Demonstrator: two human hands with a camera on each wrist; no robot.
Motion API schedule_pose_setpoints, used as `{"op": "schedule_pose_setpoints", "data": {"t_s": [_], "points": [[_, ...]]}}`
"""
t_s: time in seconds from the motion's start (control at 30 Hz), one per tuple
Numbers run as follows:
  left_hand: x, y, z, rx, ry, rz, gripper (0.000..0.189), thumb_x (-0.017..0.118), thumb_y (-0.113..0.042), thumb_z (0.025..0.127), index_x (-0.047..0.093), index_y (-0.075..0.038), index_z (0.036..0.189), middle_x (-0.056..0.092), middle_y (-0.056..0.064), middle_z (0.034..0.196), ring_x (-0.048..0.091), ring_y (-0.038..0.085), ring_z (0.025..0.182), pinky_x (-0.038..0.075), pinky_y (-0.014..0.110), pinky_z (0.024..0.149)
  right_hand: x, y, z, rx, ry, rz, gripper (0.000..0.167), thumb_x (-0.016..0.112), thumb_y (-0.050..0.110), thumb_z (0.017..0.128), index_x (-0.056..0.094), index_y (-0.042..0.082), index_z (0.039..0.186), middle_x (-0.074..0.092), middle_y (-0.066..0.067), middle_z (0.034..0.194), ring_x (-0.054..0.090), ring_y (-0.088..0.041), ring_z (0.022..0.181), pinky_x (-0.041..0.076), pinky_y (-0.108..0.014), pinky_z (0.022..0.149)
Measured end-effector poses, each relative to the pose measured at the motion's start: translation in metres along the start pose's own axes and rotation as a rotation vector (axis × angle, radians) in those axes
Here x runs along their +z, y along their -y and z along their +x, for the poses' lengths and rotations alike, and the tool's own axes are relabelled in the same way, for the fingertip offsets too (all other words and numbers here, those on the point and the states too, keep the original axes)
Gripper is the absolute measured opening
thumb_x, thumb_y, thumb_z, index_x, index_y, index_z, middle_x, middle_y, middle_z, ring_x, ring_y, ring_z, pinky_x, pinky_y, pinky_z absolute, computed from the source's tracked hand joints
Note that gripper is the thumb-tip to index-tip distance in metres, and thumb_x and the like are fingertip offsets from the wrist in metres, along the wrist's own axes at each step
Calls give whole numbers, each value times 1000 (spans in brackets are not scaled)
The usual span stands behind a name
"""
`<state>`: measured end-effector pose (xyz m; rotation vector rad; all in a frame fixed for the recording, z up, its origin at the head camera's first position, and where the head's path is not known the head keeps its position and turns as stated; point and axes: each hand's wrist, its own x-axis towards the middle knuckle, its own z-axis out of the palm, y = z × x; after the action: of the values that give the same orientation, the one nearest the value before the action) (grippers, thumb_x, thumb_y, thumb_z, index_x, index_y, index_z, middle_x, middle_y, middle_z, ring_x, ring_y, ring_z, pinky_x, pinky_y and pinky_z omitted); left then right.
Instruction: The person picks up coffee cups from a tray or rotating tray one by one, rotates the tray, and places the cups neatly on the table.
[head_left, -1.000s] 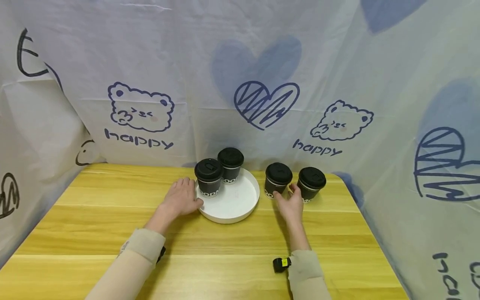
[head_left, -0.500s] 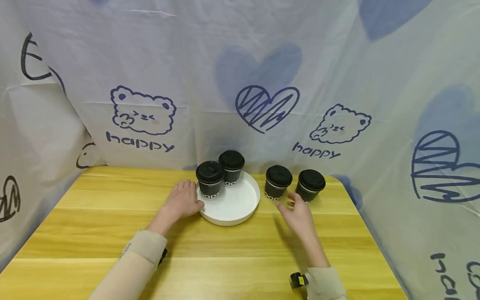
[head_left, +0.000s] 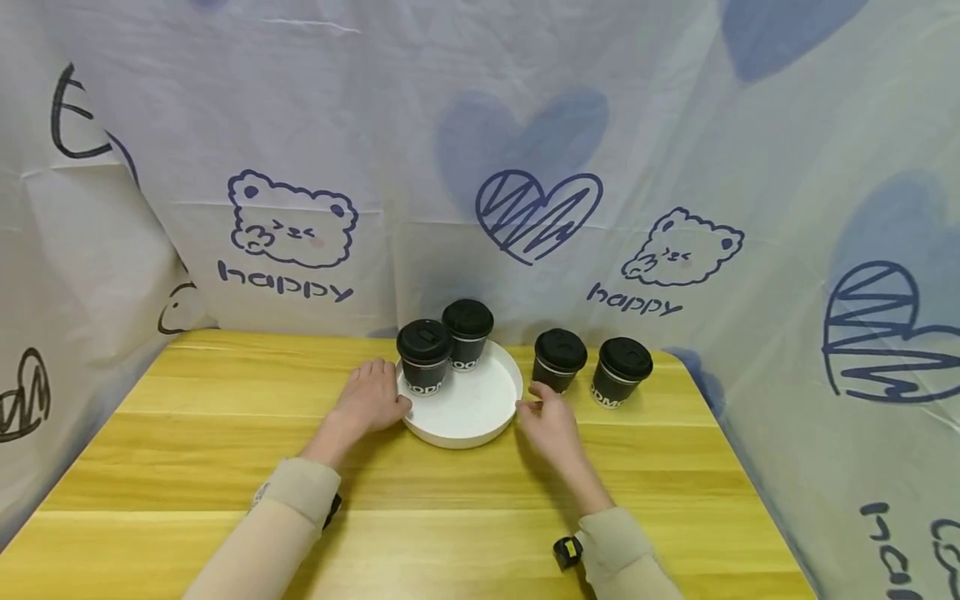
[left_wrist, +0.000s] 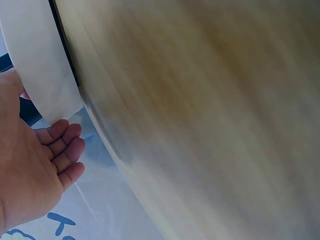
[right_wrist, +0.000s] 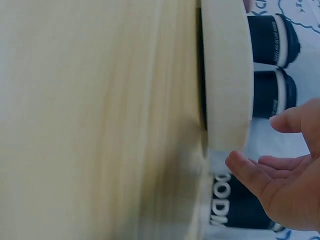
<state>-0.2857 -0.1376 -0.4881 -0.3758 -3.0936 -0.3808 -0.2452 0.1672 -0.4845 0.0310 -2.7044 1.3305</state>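
Observation:
A round white tray (head_left: 465,417) stands on the wooden table, bearing two dark paper cups with black lids, a nearer cup (head_left: 424,367) and a farther cup (head_left: 468,333). My left hand (head_left: 371,395) holds the tray's left rim; the left wrist view has its thumb partly hidden behind the tray wall. At the right rim is my right hand (head_left: 550,425), fingers and thumb spread apart with nothing between them. Just beyond it stands a third lidded cup (head_left: 559,360), its lower part overlapped by the fingers. Another lidded cup (head_left: 621,372) stands farther right.
The wooden table (head_left: 450,517) ends at the back against a white printed cloth (head_left: 420,250), close behind the cups. More cloth hangs along the left and right sides.
My right hand has drawn away from the two right-hand cups and moved left to the tray's right rim. My left hand has stayed at the left rim.

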Motion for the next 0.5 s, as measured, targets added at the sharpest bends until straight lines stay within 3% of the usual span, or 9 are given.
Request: {"op": "schedule_pose_setpoints", "data": {"t_s": [0.07, 0.27, 0.5], "points": [[0, 0, 1, -1, 3, -6, 65, 63, -34, 90, 48, 14, 131, 52, 26, 123, 48, 41, 115, 41, 54, 106, 8, 0, 5, 16, 12, -9, 51, 64, 17, 100, 54, -6, 144, 65, -22, 134, 69, -33, 113, 58, -45, 91], [0, -2, 3, 9, 12, -25, 63, 63, -34, 90, 49, 13, 130, 51, 24, 120, 47, 40, 113, 41, 53, 105, 20, -2, 11, 17, -9, -89, 52, 65, 12, 96, 54, -9, 142, 67, -17, 98, 60, -27, 89, 51, -42, 81], [-2, -1, 3, -5, 28, -26, 63, 63, -31, 91, 48, 15, 131, 52, 26, 120, 48, 41, 114, 41, 54, 107, 23, -3, 12, 13, 9, -100, 55, 65, 10, 96, 51, -12, 144, 64, -14, 93, 58, -25, 86, 50, -40, 80]]}}
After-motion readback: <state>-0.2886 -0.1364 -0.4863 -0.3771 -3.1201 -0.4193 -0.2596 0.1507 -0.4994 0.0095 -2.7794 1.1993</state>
